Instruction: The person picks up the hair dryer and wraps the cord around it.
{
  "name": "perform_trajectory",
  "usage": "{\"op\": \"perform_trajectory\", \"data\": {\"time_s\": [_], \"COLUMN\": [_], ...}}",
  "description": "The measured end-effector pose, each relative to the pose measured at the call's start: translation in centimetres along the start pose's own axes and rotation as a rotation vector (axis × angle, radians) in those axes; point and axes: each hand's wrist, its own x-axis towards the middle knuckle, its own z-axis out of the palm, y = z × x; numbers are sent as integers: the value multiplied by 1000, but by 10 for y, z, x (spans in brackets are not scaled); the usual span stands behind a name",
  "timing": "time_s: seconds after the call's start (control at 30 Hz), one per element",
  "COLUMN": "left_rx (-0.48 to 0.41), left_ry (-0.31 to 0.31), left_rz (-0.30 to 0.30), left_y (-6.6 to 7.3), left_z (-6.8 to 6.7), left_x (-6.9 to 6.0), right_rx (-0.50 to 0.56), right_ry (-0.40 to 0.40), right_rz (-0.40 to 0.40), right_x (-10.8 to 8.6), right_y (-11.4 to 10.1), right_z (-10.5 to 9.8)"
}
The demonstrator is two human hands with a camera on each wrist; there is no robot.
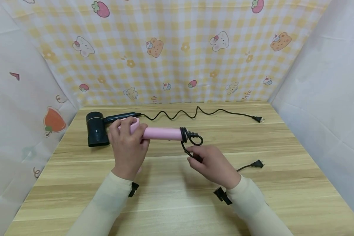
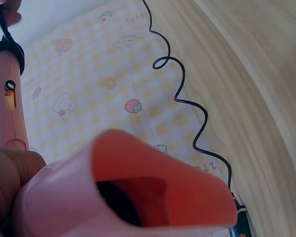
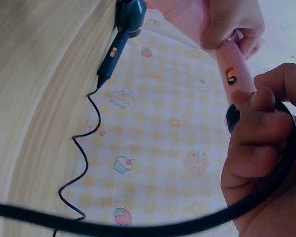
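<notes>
A pink hair dryer (image 1: pixel 163 133) is held above the table with its handle pointing right. My left hand (image 1: pixel 127 147) grips it where the barrel meets the handle; in the left wrist view its wide pink nozzle (image 2: pixel 54 197) faces the camera. Several turns of black cord (image 1: pixel 184 135) wrap the handle's end, with a small loop sticking out beyond. Below that end, my right hand (image 1: pixel 213 164) holds the cord in curled fingers (image 3: pixel 259 128). A black plug (image 1: pixel 257 164) on a short visible length of cord emerges past the right wrist, over the table.
A dark hair dryer (image 1: pixel 95 131) lies at the table's back left. Its wavy cord (image 1: pixel 180 112) stretches right along the back to a two-pin plug (image 1: pixel 257 119). Behind the wooden table (image 1: pixel 171 209) hangs a checked curtain (image 1: pixel 177 65); white cloths flank both sides.
</notes>
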Motion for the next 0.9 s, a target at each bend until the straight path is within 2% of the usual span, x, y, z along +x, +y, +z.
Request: {"op": "perform_trajectory", "data": {"time_s": [0.37, 0.47, 0.63, 0.77, 0.9], "left_rx": [13, 6, 18, 22, 30], "left_ry": [-3, -3, -6, -5, -22], "left_rz": [19, 31, 58, 68, 64], "left_y": [0, 0, 0, 0, -1], "left_z": [5, 6, 7, 9, 9], "left_x": [-5, -8, -12, -14, -14], "right_rx": [-113, -112, -47, 22, 74], "right_ry": [133, 143, 181, 163, 68], "right_rz": [-53, -63, -76, -62, -13], "right_x": [1, 3, 5, 8, 8], "right_y": [-9, -9, -7, -6, -5], "right_z": [-5, -8, -14, -21, -30]}}
